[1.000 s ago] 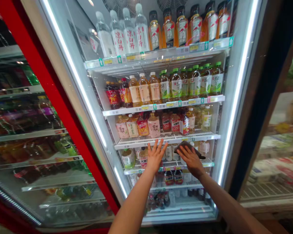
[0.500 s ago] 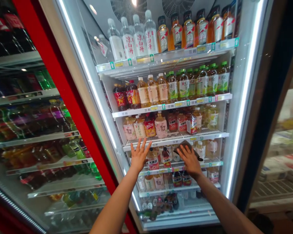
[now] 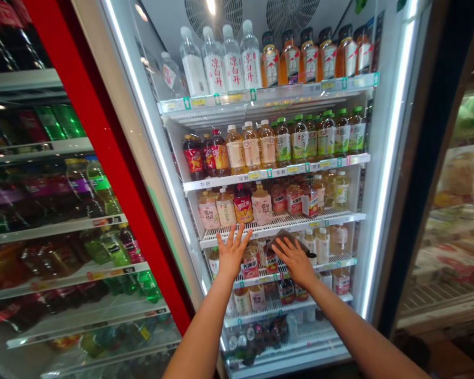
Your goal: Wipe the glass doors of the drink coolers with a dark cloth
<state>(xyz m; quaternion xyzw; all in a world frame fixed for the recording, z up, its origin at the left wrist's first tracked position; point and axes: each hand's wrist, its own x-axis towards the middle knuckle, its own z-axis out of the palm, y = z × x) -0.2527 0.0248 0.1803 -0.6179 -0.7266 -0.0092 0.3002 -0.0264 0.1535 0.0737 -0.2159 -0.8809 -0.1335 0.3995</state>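
Observation:
My left hand (image 3: 232, 255) rests with fingers spread on the glass door of a lit drinks cooler (image 3: 373, 226). Its fingertips come in front of the third shelf's lower edge. Under the flat fingers of my right hand (image 3: 294, 258) is a dark grey cloth (image 3: 284, 238), held against the glass at about the same height. A dark end of the cloth sticks out to the right of the hand. Through the glass show pink-labelled tea bottles (image 3: 262, 203) above the hands and an iced tea bottle (image 3: 249, 262) between them.
On the left a red-framed cooler (image 3: 98, 152) holds rows of soft drinks. Clear water bottles (image 3: 232, 60) and amber bottles (image 3: 308, 58) line the top shelf. Further right, beyond a dark post (image 3: 426, 158), are blurred shelves (image 3: 454, 231) with packaged goods.
My right hand has slid left across the glass with the cloth. My left hand has shifted slightly right, still spread. The camera view has moved a little.

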